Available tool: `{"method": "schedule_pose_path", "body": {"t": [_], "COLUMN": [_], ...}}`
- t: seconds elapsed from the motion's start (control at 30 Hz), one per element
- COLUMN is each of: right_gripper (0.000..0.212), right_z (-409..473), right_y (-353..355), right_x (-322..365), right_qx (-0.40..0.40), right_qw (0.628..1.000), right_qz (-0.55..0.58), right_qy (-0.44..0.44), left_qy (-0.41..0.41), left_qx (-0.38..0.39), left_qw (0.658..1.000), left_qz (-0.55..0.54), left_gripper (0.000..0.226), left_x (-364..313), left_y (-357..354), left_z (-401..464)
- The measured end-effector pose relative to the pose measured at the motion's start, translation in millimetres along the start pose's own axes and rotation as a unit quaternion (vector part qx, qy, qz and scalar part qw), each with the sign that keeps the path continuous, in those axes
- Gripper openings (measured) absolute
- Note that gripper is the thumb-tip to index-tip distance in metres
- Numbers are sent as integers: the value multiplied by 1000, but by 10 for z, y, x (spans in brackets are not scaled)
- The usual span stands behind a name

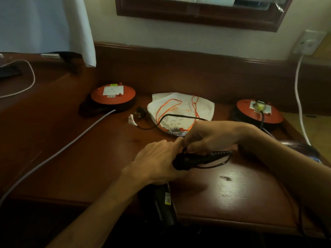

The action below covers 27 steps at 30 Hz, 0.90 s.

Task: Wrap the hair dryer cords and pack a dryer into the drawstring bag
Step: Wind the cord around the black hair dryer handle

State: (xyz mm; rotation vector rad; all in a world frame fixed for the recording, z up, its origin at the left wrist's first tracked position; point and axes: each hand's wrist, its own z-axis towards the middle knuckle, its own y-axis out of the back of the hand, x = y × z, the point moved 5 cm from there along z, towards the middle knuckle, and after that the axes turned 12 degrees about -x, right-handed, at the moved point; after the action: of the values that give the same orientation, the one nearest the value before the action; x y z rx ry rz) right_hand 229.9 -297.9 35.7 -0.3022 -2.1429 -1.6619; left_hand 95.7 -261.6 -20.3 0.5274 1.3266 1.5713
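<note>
A black hair dryer hangs over the front edge of the wooden desk, its handle lying on the desk top. My left hand grips that handle. My right hand pinches the black cord just above the handle, where a loop lies beside it. The cord runs back over a white drawstring bag with orange strings, to a black plug at the bag's left. A second dark dryer lies partly hidden behind my right forearm.
Two orange-topped cable reels stand at the back: the left reel with a grey cable running to the front left, and the right reel with a plug in it. A white cable drops from a wall socket.
</note>
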Motion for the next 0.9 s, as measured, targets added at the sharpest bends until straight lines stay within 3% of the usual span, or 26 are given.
{"method": "schedule_pose_path", "body": {"t": [0.13, 0.3, 0.63, 0.77, 0.9], "right_gripper": [21, 14, 26, 39, 35], "right_z": [-185, -483, -692, -610, -514], "right_y": [-103, 223, -489, -844, -931], "right_x": [205, 187, 227, 56, 71], "right_qx": [43, -104, -179, -244, -264], "right_qw": [998, 969, 980, 957, 945], "right_qz": [-37, -221, -4, -99, -131], "right_qy": [-18, -34, 90, 118, 140], "left_qy": [-15, 30, 118, 118, 129], "left_qx": [15, 29, -42, -42, -100], "left_qw": [1000, 999, 991, 987, 979], "left_qz": [-13, -9, -52, -102, -122], "left_gripper": [54, 49, 70, 78, 61], "left_x": [10, 114, 375, 448, 455], "left_y": [-25, 32, 194, 260, 263], "left_z": [-25, -83, -121, -195, -233]}}
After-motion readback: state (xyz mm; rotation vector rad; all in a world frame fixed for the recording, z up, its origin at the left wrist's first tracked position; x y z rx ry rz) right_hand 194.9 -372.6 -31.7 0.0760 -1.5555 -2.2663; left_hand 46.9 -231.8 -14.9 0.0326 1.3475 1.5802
